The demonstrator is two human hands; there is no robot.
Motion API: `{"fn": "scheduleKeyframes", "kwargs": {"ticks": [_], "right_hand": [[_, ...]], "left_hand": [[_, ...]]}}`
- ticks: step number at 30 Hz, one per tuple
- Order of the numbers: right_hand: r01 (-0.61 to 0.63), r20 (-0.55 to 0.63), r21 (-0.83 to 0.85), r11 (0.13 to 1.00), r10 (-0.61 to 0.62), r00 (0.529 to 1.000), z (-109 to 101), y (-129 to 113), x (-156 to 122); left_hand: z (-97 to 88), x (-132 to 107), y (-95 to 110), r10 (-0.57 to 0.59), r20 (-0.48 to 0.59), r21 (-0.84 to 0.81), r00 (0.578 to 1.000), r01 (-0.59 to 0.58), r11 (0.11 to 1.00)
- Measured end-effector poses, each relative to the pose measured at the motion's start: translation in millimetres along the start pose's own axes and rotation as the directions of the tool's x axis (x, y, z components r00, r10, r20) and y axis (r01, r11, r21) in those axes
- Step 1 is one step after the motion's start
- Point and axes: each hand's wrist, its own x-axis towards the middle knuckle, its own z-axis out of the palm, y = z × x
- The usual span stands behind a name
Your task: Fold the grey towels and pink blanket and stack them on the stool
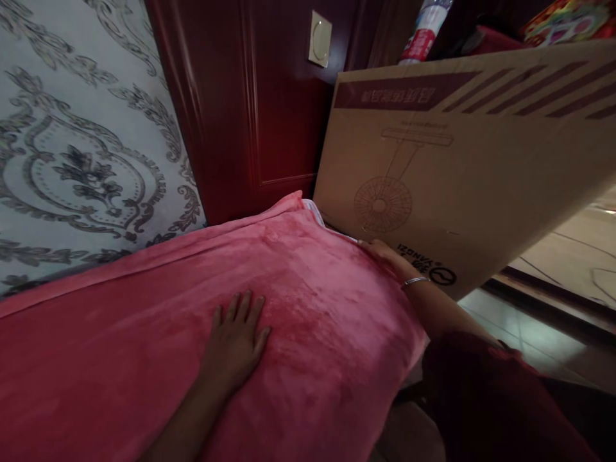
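Observation:
A plush pink blanket [317, 321] covers the bed and fills the lower left of the view. My left hand [237, 337] lies flat on it, palm down with fingers spread, and holds nothing. My right hand [389, 255], with a silver bangle on the wrist, rests at the blanket's far right edge where it meets a big cardboard box [457, 173]. Its fingers curl over the blanket edge, and they are partly hidden against the box.
The box, printed with a fan drawing, leans beside the bed against a dark red wooden door [269, 96]. Patterned grey wallpaper [81, 147] runs behind the bed on the left. Tiled floor [524, 327] shows at lower right. Bottles and colourful packages sit behind the box top.

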Motion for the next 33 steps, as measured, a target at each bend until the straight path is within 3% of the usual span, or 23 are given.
{"fn": "scheduleKeyframes", "kwargs": {"ticks": [5, 9, 13, 20, 26, 33], "right_hand": [[-0.002, -0.007, -0.015, 1.000, 0.002, 1.000, -2.2, 30.5, -33.3], [-0.055, -0.105, -0.072, 0.996, 0.048, 0.993, 10.5, 31.2, -40.4], [-0.082, -0.127, -0.098, 0.992, 0.069, 0.990, 18.3, 26.5, -43.3], [-0.122, -0.113, -0.110, 0.986, 0.109, 0.988, 1.4, 45.1, -74.7], [-0.196, -0.133, -0.134, 0.971, 0.178, 0.975, 2.1, 66.2, -114.4], [-0.235, -0.199, -0.060, 0.970, 0.219, 0.955, 1.0, 71.6, -123.7]], "left_hand": [[-6.0, 2.6, 2.4, -0.005, 0.024, 0.045, 1.000, 0.004, 0.999], [-7.0, 3.6, 2.6, -0.004, 0.031, 0.065, 0.999, 0.002, 0.998], [-7.1, 4.7, 2.4, -0.002, 0.032, 0.067, 0.999, 0.000, 0.998], [-9.4, 6.1, 3.4, 0.002, 0.018, 0.022, 1.000, -0.002, 1.000], [-10.9, 7.0, 4.4, 0.005, 0.002, 0.050, 1.000, -0.005, 0.999], [-18.4, 8.0, 6.9, 0.010, 0.045, 0.106, 0.999, -0.015, 0.994]]}}
